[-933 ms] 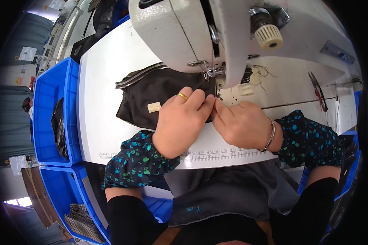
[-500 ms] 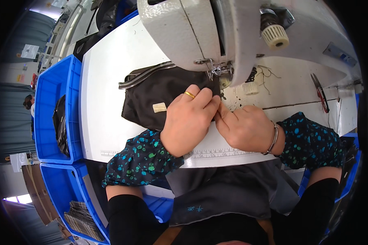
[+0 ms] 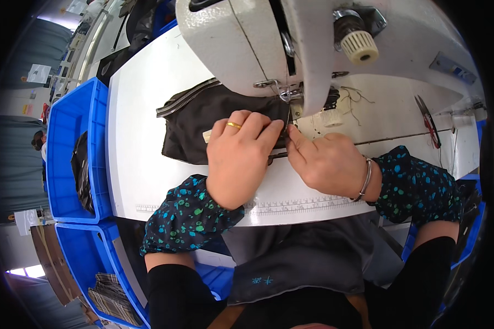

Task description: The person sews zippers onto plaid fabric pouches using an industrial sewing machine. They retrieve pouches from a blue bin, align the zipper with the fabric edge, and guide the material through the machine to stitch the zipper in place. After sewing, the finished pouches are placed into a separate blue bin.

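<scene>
A dark fabric piece (image 3: 184, 129) lies on the white sewing table, its right edge just below the presser foot (image 3: 292, 94) of a sewing machine (image 3: 233, 41). A silver-toothed zipper (image 3: 195, 95) runs along its upper left edge, and a small cream label (image 3: 206, 136) is partly covered. My left hand (image 3: 237, 156), with a ring on one finger, holds the piece down, its bent fingertips near the right edge. My right hand (image 3: 326, 162) pinches the same edge between thumb and index finger. The two hands' fingertips almost meet; the thumb of my left hand is hidden.
Red-handled scissors (image 3: 431, 126) and loose threads (image 3: 357, 100) lie right of the needle area. A printed ruler strip (image 3: 280, 208) follows the table's front edge. Blue bins stand at left, one with dark material (image 3: 82, 170), another with folded plaid cloth (image 3: 112, 299).
Both hands have shifted slightly left and up. The fabric's right edge has come away leftward from the machine, and the label is now more covered by my left hand.
</scene>
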Demonstrator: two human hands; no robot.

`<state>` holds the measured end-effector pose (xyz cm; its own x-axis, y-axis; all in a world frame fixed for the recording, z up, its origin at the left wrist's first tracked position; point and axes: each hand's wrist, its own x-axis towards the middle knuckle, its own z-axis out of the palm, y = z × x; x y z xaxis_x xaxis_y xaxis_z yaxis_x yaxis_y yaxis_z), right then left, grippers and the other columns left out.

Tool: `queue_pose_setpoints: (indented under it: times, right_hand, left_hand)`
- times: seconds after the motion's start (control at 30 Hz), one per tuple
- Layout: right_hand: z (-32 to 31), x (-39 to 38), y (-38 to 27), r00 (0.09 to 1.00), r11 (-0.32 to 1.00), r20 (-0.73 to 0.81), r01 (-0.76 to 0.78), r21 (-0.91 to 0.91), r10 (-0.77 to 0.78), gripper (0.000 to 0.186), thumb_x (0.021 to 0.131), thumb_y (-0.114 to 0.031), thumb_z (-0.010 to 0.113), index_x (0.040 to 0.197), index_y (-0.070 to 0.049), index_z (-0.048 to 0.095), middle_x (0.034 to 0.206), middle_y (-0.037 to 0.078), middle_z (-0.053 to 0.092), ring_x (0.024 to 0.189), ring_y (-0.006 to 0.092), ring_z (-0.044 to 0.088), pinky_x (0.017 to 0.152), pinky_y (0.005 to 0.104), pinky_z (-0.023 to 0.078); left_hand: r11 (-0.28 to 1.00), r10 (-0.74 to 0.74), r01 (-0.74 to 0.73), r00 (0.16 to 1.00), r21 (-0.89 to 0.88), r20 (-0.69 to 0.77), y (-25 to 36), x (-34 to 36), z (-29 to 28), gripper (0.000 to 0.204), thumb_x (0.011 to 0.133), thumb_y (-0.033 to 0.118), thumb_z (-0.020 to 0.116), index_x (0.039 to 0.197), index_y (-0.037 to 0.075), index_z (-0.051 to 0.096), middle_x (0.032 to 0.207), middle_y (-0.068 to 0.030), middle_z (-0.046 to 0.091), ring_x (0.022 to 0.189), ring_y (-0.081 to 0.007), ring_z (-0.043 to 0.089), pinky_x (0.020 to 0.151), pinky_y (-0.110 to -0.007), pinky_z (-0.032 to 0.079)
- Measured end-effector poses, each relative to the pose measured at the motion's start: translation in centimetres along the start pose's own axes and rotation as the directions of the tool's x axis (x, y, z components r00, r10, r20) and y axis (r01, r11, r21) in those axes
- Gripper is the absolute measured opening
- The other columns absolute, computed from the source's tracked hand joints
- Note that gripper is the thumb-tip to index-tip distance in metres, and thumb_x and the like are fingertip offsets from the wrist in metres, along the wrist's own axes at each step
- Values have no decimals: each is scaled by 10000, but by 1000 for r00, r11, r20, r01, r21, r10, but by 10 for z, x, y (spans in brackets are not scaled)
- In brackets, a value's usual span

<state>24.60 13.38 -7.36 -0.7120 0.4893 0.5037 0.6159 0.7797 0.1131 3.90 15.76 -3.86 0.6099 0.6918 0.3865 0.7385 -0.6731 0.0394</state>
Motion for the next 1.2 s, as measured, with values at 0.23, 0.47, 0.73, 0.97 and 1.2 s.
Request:
queue_pose_setpoints:
  times: [0.23, 0.47, 0.73, 0.97, 1.2]
  right_hand:
    - [2, -1, 0, 1000, 1000, -23, 7, -7, -7, 257, 740, -160, 662, 890, 37, 731, 1006, 264, 748, 513, 134, 625, 451, 283, 466]
    - [-6, -4, -10, 999, 998, 1, 53, 35, -53, 272, 727, -158, 657, 892, 45, 731, 963, 267, 736, 502, 140, 609, 441, 283, 454]
    - [-4, -3, -8, 1000, 1000, -4, 20, -4, -20, 297, 730, -151, 660, 926, 61, 730, 994, 284, 736, 496, 142, 605, 443, 282, 458]
    - [3, 5, 4, 999, 999, 9, -45, -7, 45, 289, 768, -127, 665, 972, 68, 726, 882, 175, 716, 510, 143, 613, 448, 291, 477]
    - [-4, 3, 0, 997, 998, 31, -65, -10, 65, 306, 791, -128, 667, 1021, 66, 725, 950, 184, 718, 535, 147, 632, 467, 291, 492]
  left_hand:
    - [996, 78, -80, 993, -30, -90, -5, 2, 0, 300, 748, 143, 679, 1038, 135, 758, 988, 37, 667, 1022, -187, 623, 1070, -469, 428]
    - [985, 147, -149, 989, -82, -35, -1, -1, 13, 232, 752, 141, 680, 973, 117, 748, 901, 18, 586, 971, -181, 594, 1104, -504, 408]
    - [980, 155, -158, 987, -118, -34, -8, 6, 18, 228, 760, 139, 685, 974, 97, 753, 912, 12, 596, 984, -190, 593, 1075, -477, 409]
    - [984, 133, -138, 990, -112, -53, -20, 16, 29, 268, 754, 118, 688, 1011, 92, 763, 941, 11, 632, 1007, -203, 603, 1007, -435, 420]
    - [979, 130, -139, 989, -147, -68, -22, 9, 22, 313, 738, 104, 702, 1046, 99, 755, 987, 8, 673, 1010, -211, 630, 1025, -433, 455]
